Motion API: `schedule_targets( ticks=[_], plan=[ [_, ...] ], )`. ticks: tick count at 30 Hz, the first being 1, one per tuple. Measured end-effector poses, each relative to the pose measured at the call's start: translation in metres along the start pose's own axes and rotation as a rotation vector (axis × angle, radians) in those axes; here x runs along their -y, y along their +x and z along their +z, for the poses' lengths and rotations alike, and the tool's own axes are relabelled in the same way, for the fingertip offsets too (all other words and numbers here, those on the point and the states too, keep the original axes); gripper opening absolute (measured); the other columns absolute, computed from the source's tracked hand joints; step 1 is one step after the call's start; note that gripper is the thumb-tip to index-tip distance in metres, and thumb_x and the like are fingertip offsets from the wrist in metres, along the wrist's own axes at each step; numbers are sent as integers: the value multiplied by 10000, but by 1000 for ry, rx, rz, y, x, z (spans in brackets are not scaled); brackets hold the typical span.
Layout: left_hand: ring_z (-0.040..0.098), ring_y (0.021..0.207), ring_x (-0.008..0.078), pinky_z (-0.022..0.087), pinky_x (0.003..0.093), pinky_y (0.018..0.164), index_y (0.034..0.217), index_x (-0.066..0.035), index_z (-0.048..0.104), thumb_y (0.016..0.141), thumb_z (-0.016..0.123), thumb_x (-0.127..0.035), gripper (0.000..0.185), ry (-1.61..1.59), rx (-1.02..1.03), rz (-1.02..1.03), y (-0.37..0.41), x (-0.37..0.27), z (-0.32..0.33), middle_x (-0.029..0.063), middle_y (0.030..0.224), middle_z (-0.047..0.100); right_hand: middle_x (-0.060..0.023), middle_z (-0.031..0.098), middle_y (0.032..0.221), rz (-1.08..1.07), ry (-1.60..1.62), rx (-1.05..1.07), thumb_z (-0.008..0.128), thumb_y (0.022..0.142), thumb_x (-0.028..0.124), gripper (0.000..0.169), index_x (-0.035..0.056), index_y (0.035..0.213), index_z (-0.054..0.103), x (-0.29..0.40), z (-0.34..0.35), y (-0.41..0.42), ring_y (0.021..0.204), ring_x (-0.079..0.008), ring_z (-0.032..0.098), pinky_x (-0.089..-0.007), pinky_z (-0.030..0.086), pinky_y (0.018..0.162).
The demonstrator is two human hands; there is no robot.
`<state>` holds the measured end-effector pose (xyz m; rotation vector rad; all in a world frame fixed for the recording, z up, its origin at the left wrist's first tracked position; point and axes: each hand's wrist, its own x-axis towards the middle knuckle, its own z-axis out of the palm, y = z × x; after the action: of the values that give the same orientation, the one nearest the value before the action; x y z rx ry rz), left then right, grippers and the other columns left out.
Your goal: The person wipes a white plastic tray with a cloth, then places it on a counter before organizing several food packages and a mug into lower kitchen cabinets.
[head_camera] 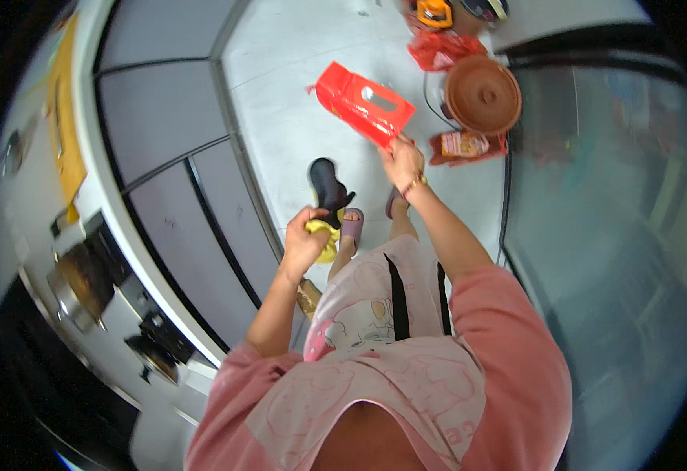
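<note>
My right hand grips one corner of a shiny red plastic bag with a clear oval window, held out above the floor. My left hand is closed on a yellow, crumpled, cloth-like piece. A black, rounded object with a small side projection sticks out beyond that hand. It may be part of a glove, but I cannot tell. Both hands are in front of my apron, well apart from each other.
At my left runs a counter with grey cabinet doors and a steel pot on a stove. A brown round lid, red bags and a packet are on the right. A glass panel stands beyond.
</note>
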<state>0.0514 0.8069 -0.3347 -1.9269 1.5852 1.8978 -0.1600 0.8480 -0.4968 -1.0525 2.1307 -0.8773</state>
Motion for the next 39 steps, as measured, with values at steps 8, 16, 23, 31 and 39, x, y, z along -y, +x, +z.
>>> schedule_targets(
  ticks=[8, 16, 23, 31, 39],
  plan=[
    [566, 1022, 287, 471, 341, 852, 1394, -11, 221, 666, 788, -437, 1017, -144, -99, 35, -5, -35, -44, 199, 1145, 512, -98, 613, 989, -290, 232, 453, 616, 780, 130, 135, 95, 911, 627, 162, -71, -29, 904, -302, 587, -404, 455, 793],
    [544, 1082, 351, 456, 408, 885, 1427, -47, 127, 508, 841, -477, 1240, 425, -264, 458, -54, -73, -148, 218, 1303, 441, -150, 533, 671, -734, 135, 1009, 559, 852, 227, 241, 0, 770, 561, 287, -53, 9, 625, -264, 542, -359, 428, 615],
    [617, 834, 353, 493, 386, 701, 1056, -55, 598, 638, 776, -387, 563, 410, -132, 459, -19, -68, -251, 171, 894, 646, -122, 598, 784, -715, 79, 1276, 534, 809, 194, 165, 43, 830, 594, 401, 33, 57, 729, -285, 573, -388, 438, 699],
    [639, 766, 158, 491, 291, 697, 961, -19, 656, 804, 668, -125, 190, -472, -391, 238, 31, 38, -286, 50, 864, 683, -108, 623, 1084, -1, 435, 1056, 389, 958, 285, 382, -12, 1093, 587, 526, 173, 144, 987, -214, 581, -352, 463, 874],
    [630, 755, 154, 512, 295, 676, 971, 12, 643, 830, 644, -67, 162, -915, -648, -78, 7, 75, -318, 79, 914, 659, -92, 531, 1210, 802, 1308, 877, 253, 978, 419, 503, 32, 1214, 472, 576, 371, 124, 1106, -206, 519, -384, 402, 971]
  ],
)
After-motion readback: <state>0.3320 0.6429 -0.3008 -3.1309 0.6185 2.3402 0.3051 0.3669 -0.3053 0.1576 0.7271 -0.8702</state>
